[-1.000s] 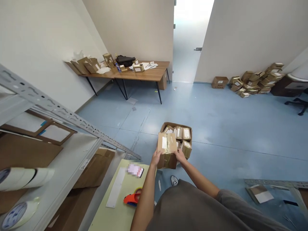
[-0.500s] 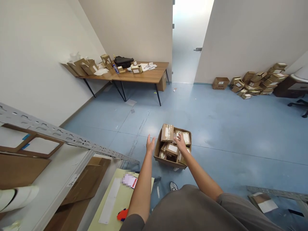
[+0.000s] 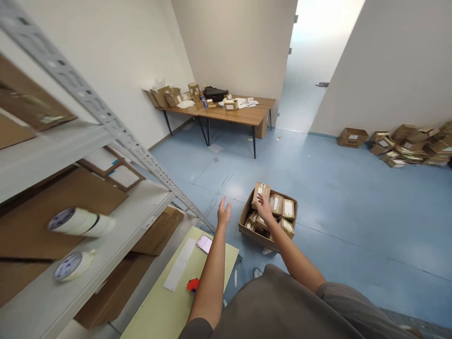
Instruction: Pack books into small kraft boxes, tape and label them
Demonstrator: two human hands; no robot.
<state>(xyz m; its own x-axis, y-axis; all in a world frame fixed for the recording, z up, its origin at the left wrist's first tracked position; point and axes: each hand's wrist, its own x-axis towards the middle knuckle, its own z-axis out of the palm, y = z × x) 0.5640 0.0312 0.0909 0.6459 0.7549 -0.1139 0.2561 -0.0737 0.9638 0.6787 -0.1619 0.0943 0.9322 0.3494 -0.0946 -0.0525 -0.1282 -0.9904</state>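
Both my arms reach forward over the floor. My left hand [image 3: 223, 213] is in the air to the left of a large open carton [image 3: 257, 239], fingers apart and holding nothing. In the view, my right hand [image 3: 264, 207] overlaps the carton, with its fingers spread and nothing in them. Several small taped boxes with white labels fill the carton. The tallest small box [image 3: 260, 188] sticks up at its far left corner, partly behind my right hand. Another labelled box [image 3: 288, 208] lies at the right side. Whether my right hand touches any box, I cannot tell.
At left stands a metal shelf [image 3: 137, 207] with tape rolls [image 3: 76, 221] and cardboard. Beside my left arm is a pale green table [image 3: 155, 301] with an orange object [image 3: 192, 285]. A wooden table [image 3: 243, 117] stands at the back; stacked boxes [image 3: 413, 146] lie by the right wall.
The view has turned left, so the carton and room appear farther right and more of the shelf shows. My right hand now overlaps the tall box; both hands remain open.
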